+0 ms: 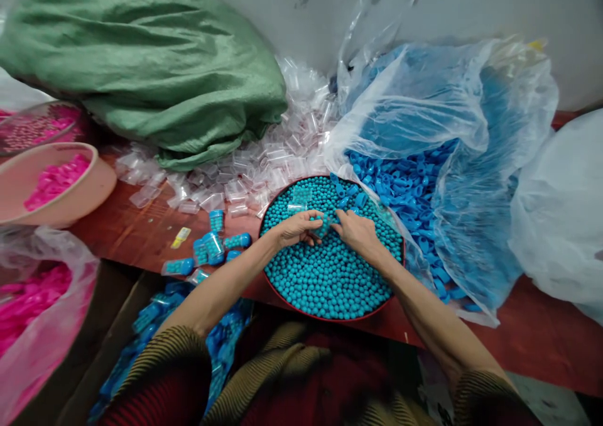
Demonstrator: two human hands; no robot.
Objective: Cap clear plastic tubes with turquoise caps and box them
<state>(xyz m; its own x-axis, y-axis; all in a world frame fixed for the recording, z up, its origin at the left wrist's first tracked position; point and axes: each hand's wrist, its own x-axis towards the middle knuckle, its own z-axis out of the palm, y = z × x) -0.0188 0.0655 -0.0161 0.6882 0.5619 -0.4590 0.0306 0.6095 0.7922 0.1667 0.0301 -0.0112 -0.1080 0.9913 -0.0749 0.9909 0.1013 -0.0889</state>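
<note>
My left hand (301,227) pinches clear cup (322,225), seemingly beaded inside, over middle of basin (330,318) at near edge of table (541,332). Right hand (357,231), fingers narrow, beside cup; its hold I cannot tell.

Dim light, blurred stretched edges.

Left hand (301,228): positioned at centre, thumb and fingers curled in a pinch. Right hand (354,228): adjacent, fingertips directed toward the left. Both forearms: extended forward, converging; sleeves end near the elbows.
</note>
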